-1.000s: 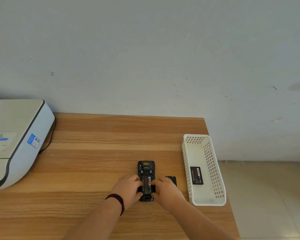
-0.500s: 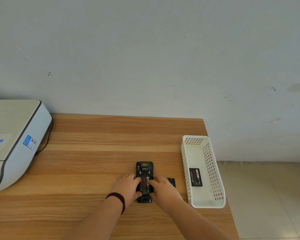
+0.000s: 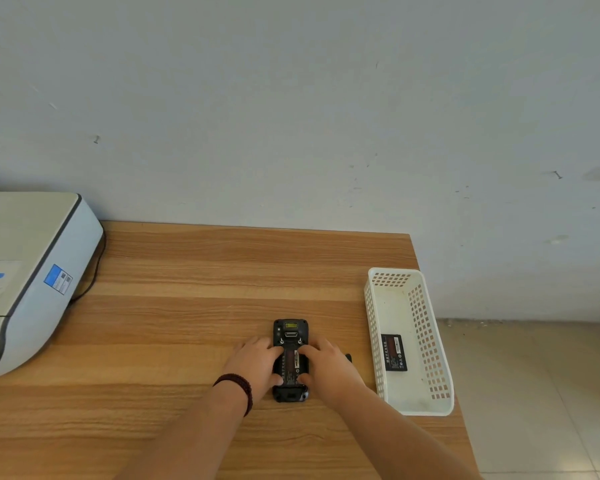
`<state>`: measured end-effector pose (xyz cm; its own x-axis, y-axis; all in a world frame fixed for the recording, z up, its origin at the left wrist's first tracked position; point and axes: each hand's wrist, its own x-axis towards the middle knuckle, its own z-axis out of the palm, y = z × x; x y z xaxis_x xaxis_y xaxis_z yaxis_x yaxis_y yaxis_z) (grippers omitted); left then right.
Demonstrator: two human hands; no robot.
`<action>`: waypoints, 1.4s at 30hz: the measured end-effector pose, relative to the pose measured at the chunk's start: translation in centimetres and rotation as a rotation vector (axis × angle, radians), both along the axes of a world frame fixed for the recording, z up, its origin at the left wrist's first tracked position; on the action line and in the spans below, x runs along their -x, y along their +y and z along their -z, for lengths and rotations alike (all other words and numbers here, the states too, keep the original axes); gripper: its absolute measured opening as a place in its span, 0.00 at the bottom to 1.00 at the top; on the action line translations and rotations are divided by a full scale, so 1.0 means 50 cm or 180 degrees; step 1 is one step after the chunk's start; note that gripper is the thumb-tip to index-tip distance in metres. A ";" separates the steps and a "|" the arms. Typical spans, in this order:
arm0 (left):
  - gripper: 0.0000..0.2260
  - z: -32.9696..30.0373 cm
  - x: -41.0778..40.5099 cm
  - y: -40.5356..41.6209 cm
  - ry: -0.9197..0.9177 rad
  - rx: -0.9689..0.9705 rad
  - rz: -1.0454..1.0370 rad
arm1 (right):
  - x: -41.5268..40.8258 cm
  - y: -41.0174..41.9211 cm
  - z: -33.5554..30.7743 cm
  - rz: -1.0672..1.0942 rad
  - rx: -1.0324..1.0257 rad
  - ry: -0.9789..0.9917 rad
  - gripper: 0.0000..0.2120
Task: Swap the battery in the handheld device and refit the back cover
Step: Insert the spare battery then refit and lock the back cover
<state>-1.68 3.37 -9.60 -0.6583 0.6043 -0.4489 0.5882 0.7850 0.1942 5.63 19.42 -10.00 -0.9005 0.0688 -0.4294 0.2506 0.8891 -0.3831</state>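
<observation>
Both hands press fingertips on the label-covered battery (image 3: 291, 363) seated in the black handheld device (image 3: 290, 358), left hand (image 3: 255, 365) and right hand (image 3: 329, 367) gripping nothing; a second battery (image 3: 394, 352) lies in the white perforated plastic basket (image 3: 430, 341); label text unreadable.

Office: printer (image 3: 21, 271) on a wooden desk (image 3: 187, 306)

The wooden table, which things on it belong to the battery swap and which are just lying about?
Part of the job:
- black handheld device, lying back up, cover off, battery showing
- left hand and right hand, pressing on it
- black flat piece behind the right hand, possibly the cover
- black battery in the white perforated plastic basket

Lying about:
- white printer with its black cable
</observation>
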 end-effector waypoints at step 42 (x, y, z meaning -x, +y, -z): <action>0.22 -0.022 -0.041 -0.035 -0.0229 -0.0123 -0.0226 | -0.007 0.050 -0.024 0.0266 -0.0783 -0.1171 0.47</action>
